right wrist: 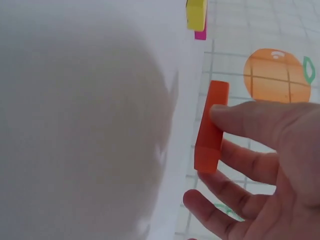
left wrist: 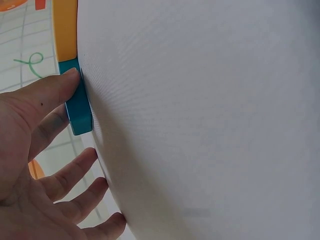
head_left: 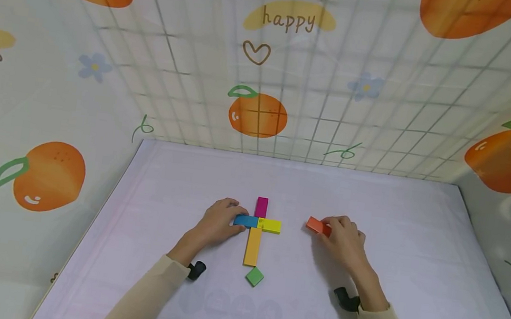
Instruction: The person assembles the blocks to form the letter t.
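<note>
Between thumb and index finger, my left hand (head_left: 220, 220) pinches a blue block (head_left: 245, 221) that lies on the table. A yellow block (head_left: 272, 226) sits end to end with the blue one on its right. A magenta block (head_left: 261, 207) points away at the back, and a longer orange-yellow block (head_left: 252, 247) runs toward me. Below that, a green square block (head_left: 255, 276) lies turned on its corner. Off to the right, my right hand (head_left: 345, 241) grips a red-orange block (right wrist: 212, 125) by its long sides, apart from the other blocks and seemingly raised off the table.
The white tabletop (head_left: 162, 180) meets a printed cloth wall (head_left: 206, 95) at the back, with more cloth at both sides. Dark camera mounts (head_left: 346, 299) stick out inward from the wrists.
</note>
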`<state>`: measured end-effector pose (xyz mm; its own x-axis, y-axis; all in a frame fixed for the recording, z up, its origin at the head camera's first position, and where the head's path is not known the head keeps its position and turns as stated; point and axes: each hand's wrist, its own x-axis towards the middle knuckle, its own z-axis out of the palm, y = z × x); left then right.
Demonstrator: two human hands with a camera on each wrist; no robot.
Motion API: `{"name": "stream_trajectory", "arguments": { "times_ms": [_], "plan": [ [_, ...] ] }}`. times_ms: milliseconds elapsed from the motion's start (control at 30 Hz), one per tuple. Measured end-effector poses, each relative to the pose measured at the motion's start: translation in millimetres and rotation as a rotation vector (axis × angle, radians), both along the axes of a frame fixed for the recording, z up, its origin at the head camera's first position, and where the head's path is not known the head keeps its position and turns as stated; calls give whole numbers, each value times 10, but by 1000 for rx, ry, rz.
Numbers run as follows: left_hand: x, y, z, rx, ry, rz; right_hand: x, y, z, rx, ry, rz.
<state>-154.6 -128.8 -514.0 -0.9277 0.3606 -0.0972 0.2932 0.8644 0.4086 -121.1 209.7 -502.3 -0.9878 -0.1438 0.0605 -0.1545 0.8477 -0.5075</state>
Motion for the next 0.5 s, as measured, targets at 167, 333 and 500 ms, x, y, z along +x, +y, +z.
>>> {"name": "stream_trajectory", "arguments": {
  "times_ms": [167, 333, 500],
  "plan": [
    [-3, -4, -5, 1, 10, -5, 87, -55, 37, 4, 33, 43],
    [-12, -7, -15, -8, 10, -6, 171, -96, 71, 12, 55, 81],
    [-17, -10, -30, -12, 6, -5, 254, -124, 85, 16, 67, 108]
  ]
}}
